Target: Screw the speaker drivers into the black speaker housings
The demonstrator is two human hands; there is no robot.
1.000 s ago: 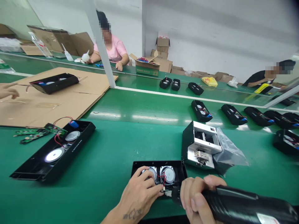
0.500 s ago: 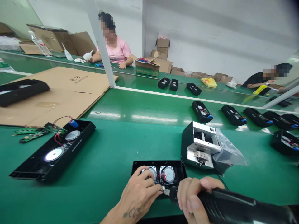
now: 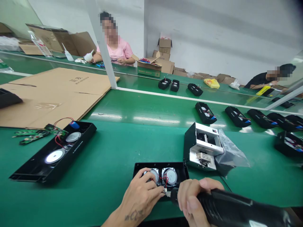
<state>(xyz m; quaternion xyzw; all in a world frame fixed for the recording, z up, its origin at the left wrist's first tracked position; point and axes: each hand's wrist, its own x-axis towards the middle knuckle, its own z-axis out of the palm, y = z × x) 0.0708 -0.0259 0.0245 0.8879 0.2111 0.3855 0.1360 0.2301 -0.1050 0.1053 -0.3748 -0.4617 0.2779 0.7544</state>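
Note:
In front of me a black speaker housing lies with its open side up. Two round silver speakers with red wires sit inside it. My left hand reaches over its left part, fingers bent, fingertips together beside a small white connector. What they pinch is hidden. My right hand is wrapped round a black electric screwdriver, which points left. Its tip meets the housing's near side, right by my left fingertips.
A black-and-silver machine with a plastic bag stands behind the housing. Another open housing with circuit boards lies left. Cardboard covers the far left. Several housings line the belt; two people sit beyond.
My right hand and the screwdriver have shifted slightly left. The housing on the cardboard has slid left, and the far-row housings a little left. The person in pink has raised a hand.

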